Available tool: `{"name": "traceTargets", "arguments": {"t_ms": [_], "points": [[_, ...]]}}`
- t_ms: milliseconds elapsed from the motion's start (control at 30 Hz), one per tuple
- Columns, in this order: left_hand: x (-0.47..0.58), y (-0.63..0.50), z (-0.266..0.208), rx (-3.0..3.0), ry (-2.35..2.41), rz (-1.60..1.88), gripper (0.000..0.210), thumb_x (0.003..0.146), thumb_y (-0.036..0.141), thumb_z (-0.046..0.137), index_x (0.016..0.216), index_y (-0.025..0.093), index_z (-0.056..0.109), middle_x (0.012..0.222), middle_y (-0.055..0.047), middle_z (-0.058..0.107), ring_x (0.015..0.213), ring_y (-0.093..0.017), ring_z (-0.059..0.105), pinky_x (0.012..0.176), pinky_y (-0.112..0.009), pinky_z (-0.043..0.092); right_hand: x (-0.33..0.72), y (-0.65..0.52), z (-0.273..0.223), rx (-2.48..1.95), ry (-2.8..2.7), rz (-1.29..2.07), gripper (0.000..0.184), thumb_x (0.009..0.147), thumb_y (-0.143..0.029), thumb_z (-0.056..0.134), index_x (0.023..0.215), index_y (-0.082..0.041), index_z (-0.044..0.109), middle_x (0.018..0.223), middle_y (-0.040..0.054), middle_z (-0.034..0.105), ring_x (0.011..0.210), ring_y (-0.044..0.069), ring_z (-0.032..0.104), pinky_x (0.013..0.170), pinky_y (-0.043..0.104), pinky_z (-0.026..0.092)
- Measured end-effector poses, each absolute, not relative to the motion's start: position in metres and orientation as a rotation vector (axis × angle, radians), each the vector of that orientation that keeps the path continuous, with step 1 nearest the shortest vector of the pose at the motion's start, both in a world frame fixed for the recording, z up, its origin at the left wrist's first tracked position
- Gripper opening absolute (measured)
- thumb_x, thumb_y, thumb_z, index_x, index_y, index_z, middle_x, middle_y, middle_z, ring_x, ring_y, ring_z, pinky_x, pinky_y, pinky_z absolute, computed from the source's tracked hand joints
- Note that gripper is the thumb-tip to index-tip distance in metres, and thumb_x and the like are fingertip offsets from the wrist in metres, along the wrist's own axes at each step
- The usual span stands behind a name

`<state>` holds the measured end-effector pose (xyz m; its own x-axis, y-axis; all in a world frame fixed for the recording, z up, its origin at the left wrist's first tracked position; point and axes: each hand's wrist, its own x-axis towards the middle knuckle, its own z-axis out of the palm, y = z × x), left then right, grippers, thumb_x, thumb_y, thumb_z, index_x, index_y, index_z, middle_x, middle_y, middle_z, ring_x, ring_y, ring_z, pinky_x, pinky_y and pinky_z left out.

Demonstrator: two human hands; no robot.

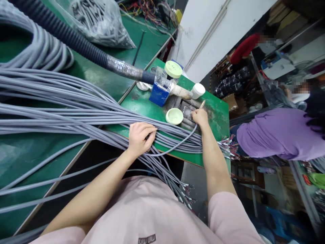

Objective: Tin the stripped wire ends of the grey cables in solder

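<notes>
A thick bundle of grey cables (111, 117) runs from the left across the bench. My left hand (141, 138) lies over the bundle at its near edge, its fingers curled round grey cable. Farther right, my right hand (200, 118) is closed on a single grey cable (185, 139) that bends up into it. The held cable's end is hidden by the fingers, beside a small shiny plate (187, 111). A pale stick-like piece (202, 104) shows by that hand; what it is I cannot tell. Just left stands an open pale-green tub (174, 117).
A black corrugated hose (83, 47) reaches a blue box (159, 94). Behind stand a lidded green tub (173, 68) and a white jar (198, 90). Stripped cable ends (230, 147) spread at right. A bag of cables (101, 23) lies behind. A person in purple (279, 134) is nearby.
</notes>
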<state>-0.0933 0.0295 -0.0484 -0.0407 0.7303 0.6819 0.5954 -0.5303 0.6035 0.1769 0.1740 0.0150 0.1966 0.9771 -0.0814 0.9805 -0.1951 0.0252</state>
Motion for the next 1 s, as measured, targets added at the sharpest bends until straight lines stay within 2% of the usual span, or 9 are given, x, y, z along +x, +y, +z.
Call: {"name": "traceTargets", "arguments": {"t_ms": [267, 400, 467, 533, 633, 733, 867, 1000], "points": [[-0.093, 0.03, -0.051, 2.13, 1.509, 1.541, 0.01, 0.084, 0.023, 0.058, 0.086, 0.025, 0.068, 0.088, -0.002, 0.075, 0.089, -0.02, 0.066, 0.083, -0.04, 0.041, 0.183, 0.17, 0.021, 2.457, 2.051, -0.119, 0.031, 0.083, -0.033, 0.05, 0.08, -0.015, 0.075, 0.09, 0.0131, 0.074, 0.092, 0.024, 0.066, 0.079, 0.03, 0.046], [-0.094, 0.03, -0.051, 2.135, 1.493, 1.535, 0.01, 0.084, 0.022, 0.059, 0.085, 0.024, 0.068, 0.087, -0.002, 0.075, 0.088, -0.02, 0.066, 0.082, -0.039, 0.041, 0.185, 0.145, 0.038, 2.516, 2.206, -0.208, 0.034, 0.085, -0.036, 0.046, 0.076, -0.015, 0.071, 0.067, 0.0062, 0.069, 0.069, 0.019, 0.064, 0.062, 0.026, 0.046], [-0.095, 0.029, -0.049, 2.123, 1.47, 1.56, 0.01, 0.083, 0.021, 0.059, 0.085, 0.024, 0.068, 0.086, -0.003, 0.075, 0.087, -0.02, 0.066, 0.082, -0.04, 0.041, 0.178, 0.121, 0.049, 2.55, 2.328, -0.348, 0.036, 0.087, -0.04, 0.043, 0.074, -0.016, 0.067, 0.055, 0.0004, 0.06, 0.049, 0.015, 0.056, 0.05, 0.024, 0.041], [-0.094, 0.026, -0.045, 2.083, 1.406, 1.588, 0.011, 0.084, 0.021, 0.059, 0.087, 0.024, 0.069, 0.087, -0.003, 0.075, 0.088, -0.02, 0.066, 0.082, -0.04, 0.043, 0.166, 0.094, 0.056, 2.624, 2.532, -0.878, 0.033, 0.085, -0.044, 0.049, 0.066, -0.019, 0.061, 0.046, -0.0041, 0.049, 0.037, 0.012, 0.045, 0.041, 0.024, 0.034], [-0.084, 0.017, -0.035, 1.842, 1.274, 1.668, 0.012, 0.084, 0.023, 0.059, 0.087, 0.027, 0.07, 0.085, -0.003, 0.073, 0.086, -0.021, 0.065, 0.081, -0.041, 0.046, 0.138, 0.054, 0.055, 2.645, 2.656, -1.436, 0.033, 0.082, -0.047, 0.056, 0.06, -0.022, 0.054, 0.043, -0.0065, 0.042, 0.034, 0.01, 0.037, 0.037, 0.024, 0.028], [-0.061, 0.007, -0.023, 1.382, 1.127, 1.639, 0.01, 0.079, 0.03, 0.067, 0.087, 0.027, 0.073, 0.089, -0.005, 0.072, 0.088, -0.022, 0.064, 0.081, -0.04, 0.05, 0.109, 0.025, 0.045, 2.572, 2.713, -1.704, 0.034, 0.084, -0.047, 0.054, 0.058, -0.024, 0.052, 0.043, -0.0064, 0.04, 0.036, 0.011, 0.037, 0.037, 0.024, 0.029], [-0.029, -0.006, -0.011, 0.774, 0.813, 1.463, 0.022, 0.069, 0.033, 0.077, 0.089, 0.025, 0.074, 0.089, -0.004, 0.072, 0.083, -0.019, 0.066, 0.077, -0.033, 0.052, 0.083, 0.002, 0.034, 2.482, 2.813, -1.737, 0.039, 0.085, -0.046, 0.053, 0.055, -0.024, 0.044, 0.044, -0.0065, 0.039, 0.037, 0.01, 0.035, 0.039, 0.025, 0.03], [-0.011, -0.015, -0.006, 0.517, 0.681, 1.463, 0.026, 0.064, 0.033, 0.081, 0.083, 0.018, 0.072, 0.082, -0.003, 0.07, 0.071, -0.013, 0.061, 0.068, -0.026, 0.049, 0.079, -0.01, 0.032, 2.448, 2.944, -1.617, 0.039, 0.086, -0.045, 0.053, 0.056, -0.021, 0.044, 0.045, -0.0066, 0.039, 0.04, 0.009, 0.036, 0.043, 0.024, 0.033]]}}
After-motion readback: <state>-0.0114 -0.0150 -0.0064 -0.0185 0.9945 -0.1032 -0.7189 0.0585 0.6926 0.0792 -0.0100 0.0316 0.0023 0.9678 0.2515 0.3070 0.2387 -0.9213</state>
